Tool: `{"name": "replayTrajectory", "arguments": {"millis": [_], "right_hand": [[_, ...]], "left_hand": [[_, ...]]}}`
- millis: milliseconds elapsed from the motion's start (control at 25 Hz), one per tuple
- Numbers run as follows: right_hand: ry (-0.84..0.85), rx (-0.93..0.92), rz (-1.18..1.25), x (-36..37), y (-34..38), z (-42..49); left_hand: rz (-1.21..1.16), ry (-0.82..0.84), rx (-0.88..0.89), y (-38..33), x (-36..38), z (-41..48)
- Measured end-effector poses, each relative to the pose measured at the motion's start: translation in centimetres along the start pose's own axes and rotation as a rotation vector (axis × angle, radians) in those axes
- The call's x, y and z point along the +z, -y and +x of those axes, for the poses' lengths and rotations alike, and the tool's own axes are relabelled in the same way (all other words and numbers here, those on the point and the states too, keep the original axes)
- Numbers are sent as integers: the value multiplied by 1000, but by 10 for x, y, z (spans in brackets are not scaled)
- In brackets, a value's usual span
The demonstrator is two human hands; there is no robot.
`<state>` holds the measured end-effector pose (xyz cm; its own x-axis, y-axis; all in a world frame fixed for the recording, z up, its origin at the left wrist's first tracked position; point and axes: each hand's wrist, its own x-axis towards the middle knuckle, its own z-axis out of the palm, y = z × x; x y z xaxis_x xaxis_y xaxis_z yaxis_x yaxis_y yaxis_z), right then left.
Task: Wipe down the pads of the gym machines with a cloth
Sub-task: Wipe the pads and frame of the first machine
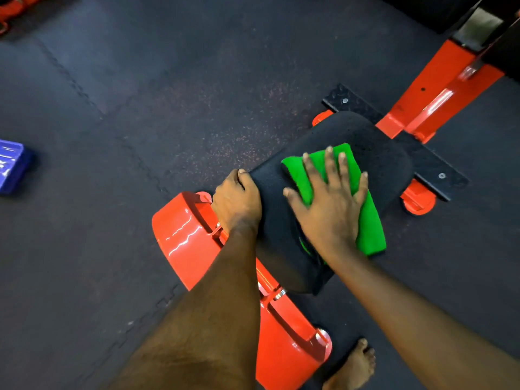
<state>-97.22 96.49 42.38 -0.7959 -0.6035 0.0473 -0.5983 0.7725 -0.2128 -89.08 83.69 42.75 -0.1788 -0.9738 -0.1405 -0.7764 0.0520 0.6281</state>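
Observation:
A black padded seat (385, 164) of an orange gym machine sits at the centre right. A folded green cloth (368, 220) lies on top of the pad. My right hand (329, 204) presses flat on the cloth with its fingers spread and straight. My left hand (236, 201) grips the pad's left edge, fingers curled round it.
An orange curved frame part (180, 237) sits below and left of the pad. An orange beam (433, 88) and black foot plate (433, 170) lie beyond it. A blue object (11, 167) rests on the dark rubber floor at far left. A bare foot (354, 367) stands at the bottom.

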Motion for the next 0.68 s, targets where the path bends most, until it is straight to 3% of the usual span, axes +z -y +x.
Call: {"name": "replayTrajectory", "arguments": {"millis": [80,200,360,440,560,680], "right_hand": [[43,-90,-90,-6,-10,-34],[48,-127,-134,-8,-39,-11],[-3,189,-20,-2,-42,16],[-12,248,18,2,-20,-14],[12,78,-25,0,-18,-56],[-19,1,-15,-2,-52,-28]], "left_hand": [[11,-6,0,-2,-1,-1],[0,-7,5,-3,0,-3],[9,-25,7,-2,0,-4],[6,-26,4,-3,-2,-5],[9,-28,4,-5,-3,-6],[8,-23,23,-1,1,-5]]}}
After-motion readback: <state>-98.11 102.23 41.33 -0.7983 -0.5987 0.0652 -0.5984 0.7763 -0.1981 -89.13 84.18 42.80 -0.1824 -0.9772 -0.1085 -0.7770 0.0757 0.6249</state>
